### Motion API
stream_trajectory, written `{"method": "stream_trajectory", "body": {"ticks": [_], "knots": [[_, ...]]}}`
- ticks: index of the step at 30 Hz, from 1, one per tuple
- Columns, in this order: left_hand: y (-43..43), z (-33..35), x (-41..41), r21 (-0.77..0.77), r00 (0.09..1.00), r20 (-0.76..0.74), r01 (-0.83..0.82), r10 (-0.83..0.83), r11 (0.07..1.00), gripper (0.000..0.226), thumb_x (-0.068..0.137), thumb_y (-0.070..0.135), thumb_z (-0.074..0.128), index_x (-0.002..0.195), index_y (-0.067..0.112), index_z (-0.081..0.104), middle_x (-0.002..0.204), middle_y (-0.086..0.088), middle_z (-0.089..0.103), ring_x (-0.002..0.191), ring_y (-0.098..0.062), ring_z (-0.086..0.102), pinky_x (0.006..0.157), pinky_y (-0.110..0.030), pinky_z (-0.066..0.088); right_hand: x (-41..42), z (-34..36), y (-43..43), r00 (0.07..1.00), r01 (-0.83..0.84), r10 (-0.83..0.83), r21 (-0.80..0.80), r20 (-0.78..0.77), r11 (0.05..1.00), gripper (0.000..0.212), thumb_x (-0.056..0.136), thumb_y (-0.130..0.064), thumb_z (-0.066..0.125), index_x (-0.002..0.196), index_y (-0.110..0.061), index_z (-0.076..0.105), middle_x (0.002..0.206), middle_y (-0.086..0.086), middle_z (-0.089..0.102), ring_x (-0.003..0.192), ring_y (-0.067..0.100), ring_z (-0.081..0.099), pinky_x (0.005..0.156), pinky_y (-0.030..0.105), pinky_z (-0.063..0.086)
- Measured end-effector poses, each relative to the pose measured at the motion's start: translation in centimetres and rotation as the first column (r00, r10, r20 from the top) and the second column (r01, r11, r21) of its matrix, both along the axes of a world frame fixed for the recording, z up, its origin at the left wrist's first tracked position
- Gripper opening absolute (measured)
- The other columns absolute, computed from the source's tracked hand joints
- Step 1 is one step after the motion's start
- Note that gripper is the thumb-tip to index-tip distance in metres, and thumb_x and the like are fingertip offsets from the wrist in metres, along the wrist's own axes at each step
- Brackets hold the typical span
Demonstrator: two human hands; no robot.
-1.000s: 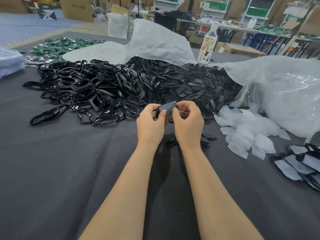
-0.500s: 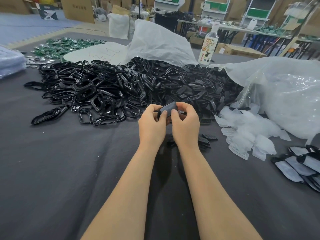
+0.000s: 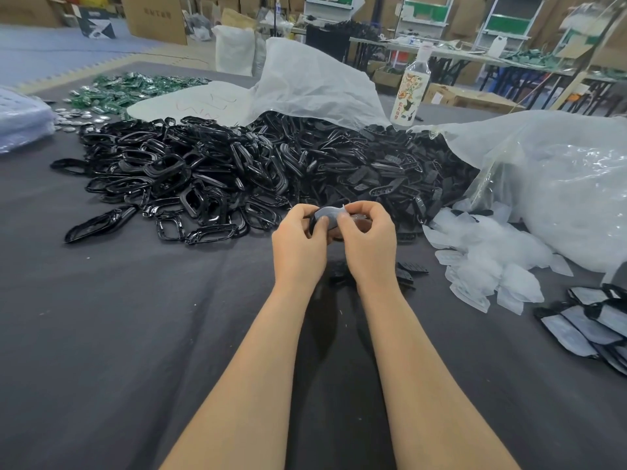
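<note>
Both hands meet above the dark table cloth [image 3: 135, 334], just in front of a big heap of black plastic frames [image 3: 237, 171]. My left hand [image 3: 298, 245] grips a small black plastic part [image 3: 312, 227] covered by a grey film [image 3: 327, 215]. My right hand [image 3: 368, 242] pinches the film's upper edge between thumb and forefinger, and that edge is curled up off the part. Most of the part is hidden behind my fingers. A few loose black parts [image 3: 410, 269] lie on the cloth under my hands.
Peeled clear film scraps [image 3: 488, 266] are piled at the right, beside a large clear plastic bag [image 3: 559, 184]. Film-covered parts [image 3: 597, 330] are stacked at the far right. A bottle [image 3: 412, 86], a white bag [image 3: 312, 86] and green boards [image 3: 129, 89] lie behind the heap.
The hands stayed close together in front of the heap. The grey film's upper edge now curls up from the part under my right fingers, where before it lay flat.
</note>
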State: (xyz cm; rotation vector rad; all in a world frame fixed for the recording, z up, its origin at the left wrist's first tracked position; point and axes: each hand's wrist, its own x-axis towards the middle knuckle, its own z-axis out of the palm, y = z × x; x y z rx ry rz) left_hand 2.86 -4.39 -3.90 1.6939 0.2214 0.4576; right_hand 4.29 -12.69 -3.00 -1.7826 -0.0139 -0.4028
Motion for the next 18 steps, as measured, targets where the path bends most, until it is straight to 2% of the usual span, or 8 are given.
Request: {"method": "stream_trajectory", "body": {"ticks": [3, 4, 7, 11, 12, 15, 17, 18], "knots": [[0.1, -0.1, 0.1, -0.044, 1.0, -0.01, -0.022, 0.022, 0.999, 0.009, 0.094, 0.012, 0.059, 0.095, 0.021, 0.06, 0.084, 0.004, 0.07, 0.082, -0.012, 0.069, 0.073, -0.021, 0.056, -0.4, 0.1, 0.2, 0.992, 0.001, 0.018, -0.142, 0.128, 0.99, 0.008, 0.085, -0.009, 0.065, 0.09, -0.012, 0.059, 0.105, 0.003, 0.051, 0.089, 0.015, 0.056, 0.08, 0.023, 0.048], [0.1, -0.1, 0.2, -0.077, 1.0, -0.021, -0.021, 0.02, 0.997, 0.01, 0.094, 0.012, 0.059, 0.095, 0.022, 0.06, 0.086, 0.002, 0.071, 0.082, -0.012, 0.07, 0.074, -0.021, 0.057, -0.5, 0.0, 0.2, 0.988, -0.005, 0.033, -0.18, 0.152, 0.984, 0.008, 0.086, -0.008, 0.064, 0.091, -0.011, 0.059, 0.105, 0.002, 0.049, 0.086, 0.014, 0.054, 0.077, 0.02, 0.048], [0.1, 0.1, 0.4, -0.233, 0.999, -0.053, -0.012, 0.0, 0.973, 0.008, 0.095, 0.012, 0.058, 0.099, 0.015, 0.063, 0.092, -0.006, 0.071, 0.089, -0.019, 0.069, 0.088, -0.039, 0.057, -0.6, -0.1, 0.2, 0.976, 0.0, 0.059, -0.272, 0.208, 0.962, 0.005, 0.089, -0.008, 0.061, 0.091, -0.009, 0.057, 0.102, 0.001, 0.047, 0.073, 0.013, 0.053, 0.068, 0.011, 0.042], [0.1, 0.4, 0.4, -0.346, 0.996, -0.092, -0.038, 0.006, 0.937, 0.028, 0.101, 0.022, 0.046, 0.1, 0.001, 0.066, 0.102, -0.019, 0.069, 0.097, -0.027, 0.066, 0.094, -0.048, 0.053, -0.6, -0.1, 0.1, 0.967, -0.045, 0.119, -0.309, 0.227, 0.95, 0.004, 0.09, -0.005, 0.057, 0.09, -0.009, 0.055, 0.092, 0.004, 0.056, 0.077, 0.022, 0.058, 0.07, 0.026, 0.047], [0.2, 0.4, 0.4, -0.37, 0.996, -0.092, -0.038, 0.004, 0.928, 0.032, 0.102, 0.022, 0.043, 0.098, -0.002, 0.065, 0.104, -0.022, 0.068, 0.097, -0.029, 0.067, 0.094, -0.046, 0.053, -0.5, 0.0, -0.1, 0.965, -0.069, 0.139, -0.297, 0.223, 0.952, 0.006, 0.09, -0.005, 0.057, 0.089, -0.011, 0.054, 0.088, 0.003, 0.059, 0.077, 0.019, 0.059, 0.069, 0.026, 0.048], [0.3, 0.5, 0.2, -0.507, 0.998, -0.057, -0.005, -0.028, 0.862, 0.029, 0.103, 0.017, 0.042, 0.093, 0.0, 0.063, 0.105, -0.018, 0.07, 0.086, -0.019, 0.072, 0.077, -0.024, 0.057, -0.3, 0.4, -1.0, 0.963, -0.132, 0.176, -0.214, 0.204, 0.968, 0.016, 0.09, -0.006, 0.058, 0.085, -0.02, 0.052, 0.079, -0.008, 0.059, 0.072, 0.001, 0.058, 0.064, 0.009, 0.043], [0.3, 0.5, 0.3, -0.567, 0.999, -0.035, 0.001, -0.025, 0.824, 0.019, 0.102, 0.014, 0.046, 0.097, 0.002, 0.06, 0.104, -0.014, 0.068, 0.076, -0.01, 0.072, 0.067, -0.014, 0.054, 0.0, 0.5, -1.5, 0.973, -0.122, 0.143, -0.121, 0.183, 0.985, 0.019, 0.09, -0.007, 0.058, 0.088, -0.024, 0.049, 0.079, -0.01, 0.058, 0.069, -0.001, 0.056, 0.066, 0.011, 0.044], [0.3, 0.5, 0.3, -0.568, 0.999, -0.029, -0.001, -0.019, 0.823, 0.015, 0.1, 0.012, 0.048, 0.101, 0.002, 0.059, 0.099, -0.012, 0.066, 0.072, -0.008, 0.071, 0.065, -0.012, 0.053, 0.2, 0.4, -1.6, 0.981, -0.083, 0.093, -0.064, 0.172, 0.994, 0.02, 0.091, -0.008, 0.056, 0.09, -0.027, 0.048, 0.079, -0.01, 0.058, 0.069, 0.004, 0.057, 0.068, 0.018, 0.047]]}}
